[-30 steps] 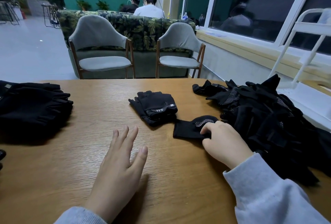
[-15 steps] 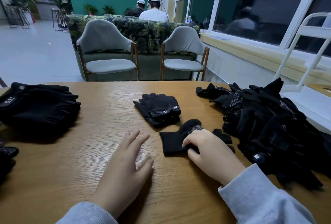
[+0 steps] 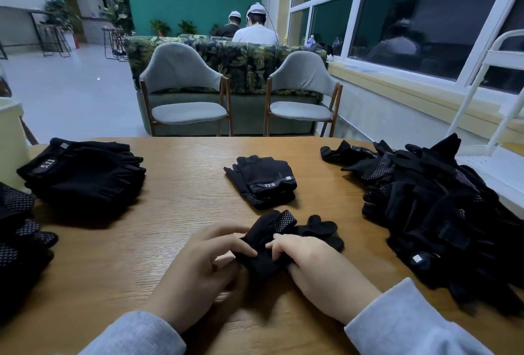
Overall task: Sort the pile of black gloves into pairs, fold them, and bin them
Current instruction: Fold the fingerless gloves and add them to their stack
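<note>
Black knit glove (image 3: 265, 244), dotted grip patch, pinched by left hand (image 3: 198, 266) and right hand (image 3: 317, 266).

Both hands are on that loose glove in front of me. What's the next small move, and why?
Probably flatten the glove on the table. The left hand and right hand both pinch its bunched cuff end; its fingers lie crumpled, unlike the folded pair beyond.

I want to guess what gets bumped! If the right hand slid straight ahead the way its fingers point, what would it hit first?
Probably the glove that the right hand is already pinching, then the folded pair farther up the table. Depth is hard to judge.
</note>
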{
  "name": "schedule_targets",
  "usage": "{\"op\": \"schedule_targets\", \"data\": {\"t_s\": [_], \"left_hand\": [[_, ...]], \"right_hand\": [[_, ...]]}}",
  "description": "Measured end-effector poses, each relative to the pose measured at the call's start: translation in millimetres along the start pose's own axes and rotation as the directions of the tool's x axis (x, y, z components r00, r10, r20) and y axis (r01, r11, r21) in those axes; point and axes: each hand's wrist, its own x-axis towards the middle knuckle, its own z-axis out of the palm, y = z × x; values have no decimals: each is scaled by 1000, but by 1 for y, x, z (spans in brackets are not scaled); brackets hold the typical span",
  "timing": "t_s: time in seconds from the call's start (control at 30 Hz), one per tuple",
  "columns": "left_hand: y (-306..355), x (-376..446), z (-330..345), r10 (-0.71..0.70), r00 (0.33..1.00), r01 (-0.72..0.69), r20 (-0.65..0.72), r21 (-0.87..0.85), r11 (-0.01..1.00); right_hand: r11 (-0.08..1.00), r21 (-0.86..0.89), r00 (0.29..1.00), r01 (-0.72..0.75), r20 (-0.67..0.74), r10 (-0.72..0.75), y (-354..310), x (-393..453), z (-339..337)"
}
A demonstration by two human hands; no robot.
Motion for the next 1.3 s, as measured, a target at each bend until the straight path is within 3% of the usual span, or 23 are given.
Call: {"op": "schedule_targets", "data": {"t_s": [0.17,0.33,0.43,0.63,0.83,1.07,1.3], "left_hand": [[-1,-6,-9,32,998,-30,52,-35,999],[2,-11,-14,-1,997,12,72,-154,988],[-1,-14,-18,-14,999,23,52,-181,983],[-5,-29,-31,-19,999,16,-49,-60,998],[-4,-45,-40,106,992,-98,-74,108,989],[3,-57,-40,98,995,-97,-9,20,995],[8,-52,-39,43,991,-60,128,134,989]], "right_hand": [[976,-213,960,49,-258,-105,-5,5,3],[991,-125,953,-41,-302,1,-9,-2,12],[990,-132,934,-42,-358,-8,-13,1,17],[998,7,964,70,-256,-66,-15,13,26],[980,65,949,187,-271,-163,-13,10,27],[981,73,950,180,-272,-155,-10,1,22],[989,56,977,138,-171,-127,-12,-5,21]]}}
